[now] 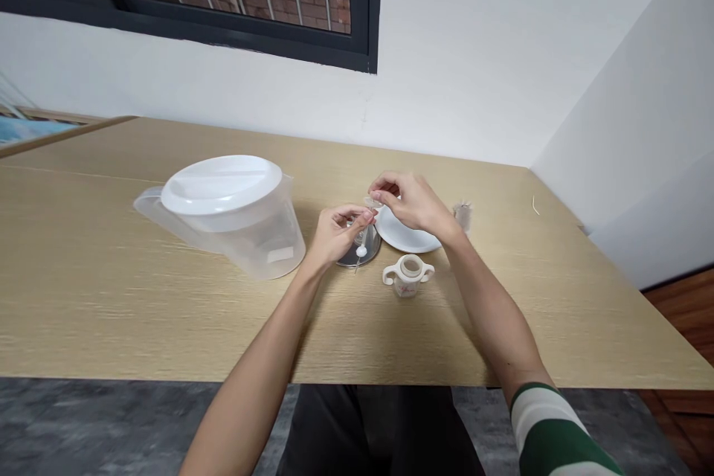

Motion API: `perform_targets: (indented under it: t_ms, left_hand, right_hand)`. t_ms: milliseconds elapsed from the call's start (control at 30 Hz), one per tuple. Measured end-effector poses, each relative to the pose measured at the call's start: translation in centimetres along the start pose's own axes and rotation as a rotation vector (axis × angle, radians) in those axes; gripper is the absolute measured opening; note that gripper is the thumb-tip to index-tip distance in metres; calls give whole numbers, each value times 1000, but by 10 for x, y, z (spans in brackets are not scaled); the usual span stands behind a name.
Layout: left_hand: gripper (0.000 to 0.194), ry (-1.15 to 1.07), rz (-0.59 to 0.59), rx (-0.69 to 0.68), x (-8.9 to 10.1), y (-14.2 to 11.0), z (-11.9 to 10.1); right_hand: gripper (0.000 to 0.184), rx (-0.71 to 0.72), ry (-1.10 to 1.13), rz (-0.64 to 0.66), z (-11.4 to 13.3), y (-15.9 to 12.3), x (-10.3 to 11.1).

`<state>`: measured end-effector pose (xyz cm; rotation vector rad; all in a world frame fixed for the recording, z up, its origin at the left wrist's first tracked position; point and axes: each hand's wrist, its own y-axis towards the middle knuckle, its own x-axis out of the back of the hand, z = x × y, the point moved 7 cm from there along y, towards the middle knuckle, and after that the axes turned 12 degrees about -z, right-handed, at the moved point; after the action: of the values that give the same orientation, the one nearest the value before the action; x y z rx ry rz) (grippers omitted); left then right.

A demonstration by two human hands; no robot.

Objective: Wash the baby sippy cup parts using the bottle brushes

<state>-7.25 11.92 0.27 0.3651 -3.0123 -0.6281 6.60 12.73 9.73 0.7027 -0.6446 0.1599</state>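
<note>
Above the table's middle, my left hand is closed in a pinch on a thin straw piece with a small white bulb low on it. My right hand pinches a small translucent part at the upper end, close to the left fingertips. Whether the two parts are joined is hard to make out. Behind my left fingers lies a round shiny metal dish, partly covered. Under my right hand is a white plate. Nearer to me stands a small cream two-handled cup piece with an open top.
A translucent pitcher with a white lid stands left of my hands. Right of the plate is a greyish bristly thing. A thin bent white stick lies farther right on the wooden table. A wall rises behind.
</note>
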Motion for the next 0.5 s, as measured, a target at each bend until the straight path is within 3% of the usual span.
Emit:
perform_targets:
  t_ms: [500]
  left_hand:
    - [39,12,32,36,-5,-2,-5]
  right_hand:
    - [14,-14,9,-40,-4,1,2]
